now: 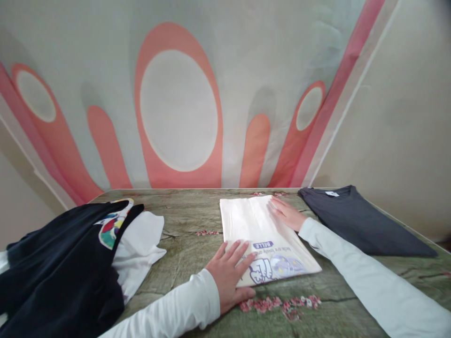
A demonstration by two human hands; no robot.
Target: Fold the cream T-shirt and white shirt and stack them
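**Smoothing time, it seems, for the folded white shirt (248, 218)**

In the head view, the white shirt lies on the bench (192, 213), a bit right of the middle and low in the frame. Its printed words look upside down.

The left hand (232, 272) is open, with its fingers spread on the shirt's lower left part. The right hand (288, 214) is open too, with its fingers flat along the upper right edge. Neither hand has hold of anything.

The step looks like pressing the folded shirt neat and flat. A good next move calls for soft, level hands, so the folds don't slip. To pick it up, fingers would need to get under the edges.

A dark gray shirt (362, 223) lies at the right, and a heap of dark clothes (66, 267) fills the lower left.
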